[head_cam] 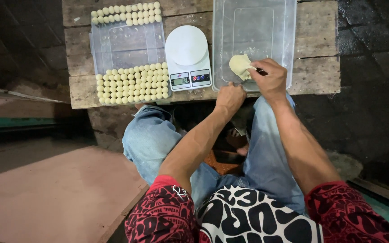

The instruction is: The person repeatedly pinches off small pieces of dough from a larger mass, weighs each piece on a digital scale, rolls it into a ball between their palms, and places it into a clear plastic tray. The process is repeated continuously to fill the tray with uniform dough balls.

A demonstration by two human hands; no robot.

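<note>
Pinching the pale dough lump (240,66) at its near edge with the right hand (270,80), fingers (254,70) closed on it along with a small dark tool, hard to make out. Resting curled against the near rim of the clear tub (290,54), the left hand (229,97), fingers bent with nothing visible in them. Lying inside that tub, near its front wall, the dough. Probably best here: pulling off a small, even piece and steadying the tub with the left hand. Just left, a white kitchen scale (188,57), display lit. Farther left, a clear tray (129,47) with rows of small dough balls (133,83), all on the plank table (316,74).
</note>
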